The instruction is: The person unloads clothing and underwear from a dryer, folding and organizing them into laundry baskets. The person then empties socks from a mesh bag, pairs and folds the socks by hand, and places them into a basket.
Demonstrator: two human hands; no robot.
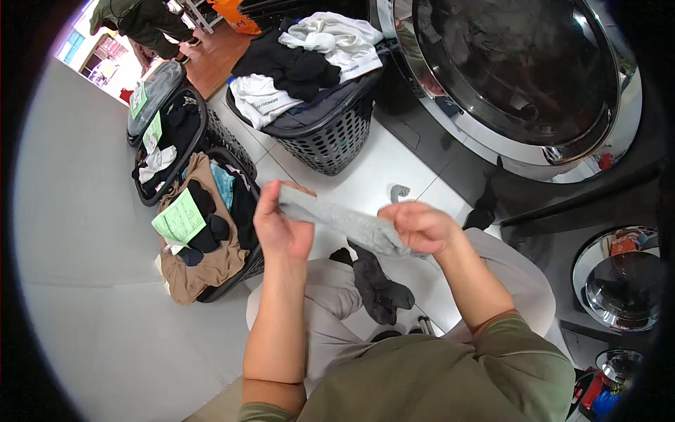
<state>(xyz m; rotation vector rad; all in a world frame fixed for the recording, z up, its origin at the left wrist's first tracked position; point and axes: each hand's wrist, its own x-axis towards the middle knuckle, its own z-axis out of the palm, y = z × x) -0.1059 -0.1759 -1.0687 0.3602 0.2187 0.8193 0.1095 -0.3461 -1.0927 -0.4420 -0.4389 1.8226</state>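
Observation:
A light grey sock [341, 216] is stretched between my two hands in front of my lap. My left hand [283, 224] grips its left end, with the fingers behind the fabric. At the other end, my right hand [424, 226] is closed on the sock, slightly blurred. Dark grey socks [380, 285] hang below, between my knees. Beyond my right hand lies another small grey piece [399, 191], perhaps a sock, partly hidden. A black sock [481, 211] rests by my right knee.
A laundry basket [327, 144] heaped with black and white clothes stands ahead. More full baskets [242, 271] with green paper slips [178, 218] line the left wall. Front-loading machines with round doors [517, 63] are on the right. Another person [137, 24] stands far left.

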